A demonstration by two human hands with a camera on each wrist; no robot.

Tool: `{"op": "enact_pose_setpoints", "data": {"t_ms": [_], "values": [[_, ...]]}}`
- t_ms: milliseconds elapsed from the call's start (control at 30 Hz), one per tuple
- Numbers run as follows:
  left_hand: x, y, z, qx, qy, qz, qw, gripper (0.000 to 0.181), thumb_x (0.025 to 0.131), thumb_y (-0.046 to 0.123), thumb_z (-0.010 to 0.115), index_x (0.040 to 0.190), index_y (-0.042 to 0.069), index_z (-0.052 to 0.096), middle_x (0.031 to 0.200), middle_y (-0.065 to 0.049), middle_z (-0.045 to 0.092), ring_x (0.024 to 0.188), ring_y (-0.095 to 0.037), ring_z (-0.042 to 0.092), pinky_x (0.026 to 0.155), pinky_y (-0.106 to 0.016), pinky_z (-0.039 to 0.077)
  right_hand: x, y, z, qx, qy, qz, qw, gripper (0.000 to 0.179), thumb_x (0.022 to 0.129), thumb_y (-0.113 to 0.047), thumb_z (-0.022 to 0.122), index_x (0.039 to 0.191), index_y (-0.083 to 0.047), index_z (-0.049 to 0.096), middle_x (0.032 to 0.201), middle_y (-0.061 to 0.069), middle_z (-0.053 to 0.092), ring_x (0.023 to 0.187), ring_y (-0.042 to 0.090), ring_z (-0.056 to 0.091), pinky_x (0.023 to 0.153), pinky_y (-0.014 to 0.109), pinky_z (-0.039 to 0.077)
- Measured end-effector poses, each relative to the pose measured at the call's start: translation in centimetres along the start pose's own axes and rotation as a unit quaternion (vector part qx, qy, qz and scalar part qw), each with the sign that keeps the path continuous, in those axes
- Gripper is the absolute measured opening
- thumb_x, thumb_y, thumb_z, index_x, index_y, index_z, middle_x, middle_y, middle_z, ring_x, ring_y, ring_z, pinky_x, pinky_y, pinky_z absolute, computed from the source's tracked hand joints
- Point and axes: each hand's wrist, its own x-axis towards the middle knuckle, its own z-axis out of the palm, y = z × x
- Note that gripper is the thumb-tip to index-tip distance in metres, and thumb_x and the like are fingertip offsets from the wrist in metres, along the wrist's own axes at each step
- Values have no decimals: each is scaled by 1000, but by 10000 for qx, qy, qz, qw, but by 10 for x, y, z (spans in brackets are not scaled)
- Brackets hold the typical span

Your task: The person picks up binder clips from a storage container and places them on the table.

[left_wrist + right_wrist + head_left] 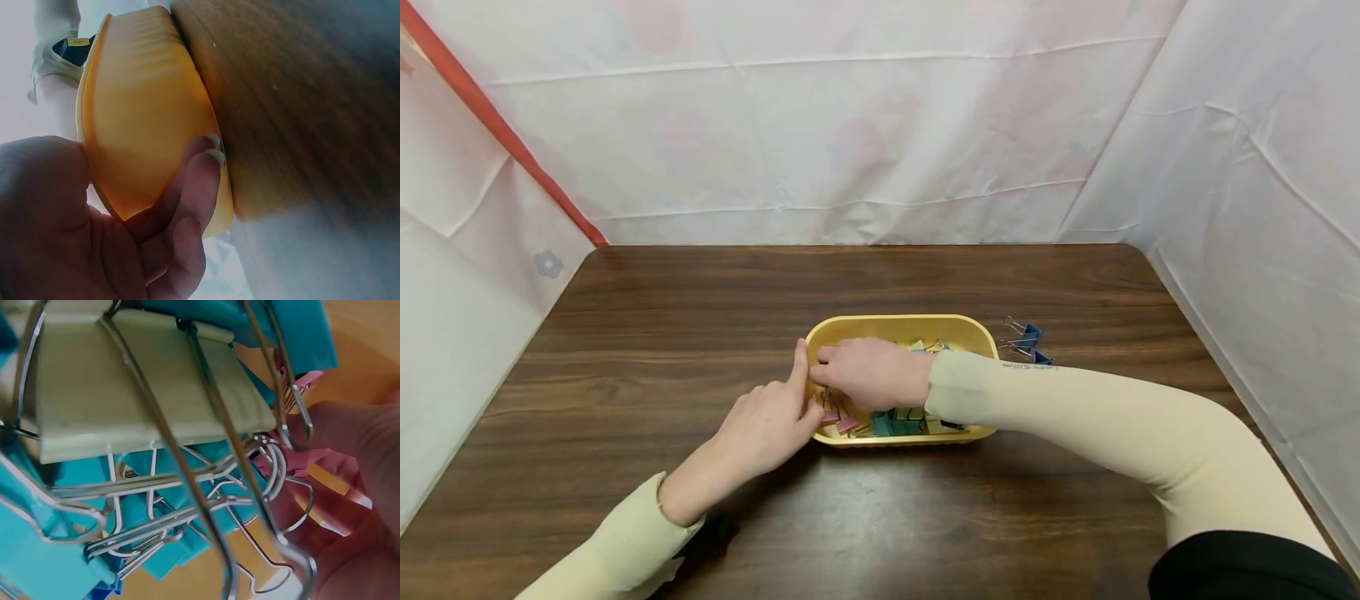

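The left hand (767, 423) grips one end of the yellow tray (898, 441) on the brown table (880, 521), probably to steady it against the right hand (880, 372) reaching inside. Pink clips (847, 425) lie by the right fingers; I can't tell whether they pinch one. The left thumb hooks the rim, other fingers bent against the outer wall; the right forearm slants across the opposite end, near blue clips (1032, 336) outside
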Motion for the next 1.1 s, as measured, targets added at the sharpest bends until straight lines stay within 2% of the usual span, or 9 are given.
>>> {"op": "enact_pose_setpoints", "data": {"t_ms": [133, 267, 367, 533, 700, 900, 1033, 1100], "values": [[-1, 0, -1, -19, -22, -18, 10000, 85, 93, 23, 54, 156, -8, 6, 52, 5, 39, 41, -10, 29, 40, -29, 25, -5, 5, -7, 736, 252, -73, 9969, 17, 92, -15, 67, 109, -15, 64, 93, -3, 53, 79, 12, 51, 74, 24, 45], [-1, 0, -1, 68, 11, -38, 10000, 85, 92, 23, 54, 156, -8, 7, 51, 4, 39, 42, -10, 30, 40, -29, 24, -16, 11, -21, 1506, 874, -285, 9843, 6, 95, -14, 63, 101, -14, 64, 90, -4, 52, 79, 9, 49, 71, 21, 42], [0, 1, -1, 175, 58, -42, 9998, 85, 91, 24, 55, 155, -8, 9, 51, 3, 40, 42, -12, 34, 40, -31, 27, -32, 16, -36, 1733, 1417, -410, 9737, 10, 94, -14, 65, 104, -14, 68, 90, -4, 54, 80, 11, 52, 72, 21, 43], [1, 3, -1, 255, 24, -144, 9996, 85, 92, 27, 55, 156, -7, 10, 52, 1, 43, 43, -17, 41, 41, -35, 32, -75, 32, -52, 1654, 2126, -290, 9626, 18, 91, -13, 70, 109, -13, 74, 96, -4, 61, 81, 11, 55, 77, 24, 46], [2, 4, 0, 278, -21, -212, 9994, 86, 93, 29, 56, 156, -7, 10, 52, 1, 43, 44, -19, 41, 43, -35, 32, -127, 53, -44, 1529, 2421, 236, 9578, 18, 89, -11, 73, 107, -14, 76, 105, -4, 64, 82, 7, 56, 70, 27, 49], [-1, 6, 1, 279, -33, -213, 9994, 85, 91, 26, 53, 156, -7, 9, 51, 1, 42, 42, -15, 38, 40, -33, 30, -188, 71, -18, 1432, 2431, 1284, 9507, 22, 87, -10, 76, 109, -15, 76, 102, -8, 62, 79, 4, 57, 63, 26, 50], [0, 6, 1, 279, -28, -237, 9993, 85, 92, 26, 53, 156, -6, 8, 51, 1, 42, 42, -15, 37, 40, -33, 29, -216, 73, 7, 1433, 2402, 1919, 9407, 24, 85, -10, 77, 108, -13, 72, 93, -10, 61, 75, 3, 55, 62, 27, 50], [1, 6, 1, 271, -18, -249, 9993, 85, 92, 27, 54, 157, -5, 8, 51, 1, 42, 43, -16, 37, 41, -33, 30, -226, 73, 18, 1421, 2445, 2090, 9361, 22, 84, -8, 77, 103, -14, 70, 90, -10, 61, 75, 3, 56, 62, 28, 51]]}}
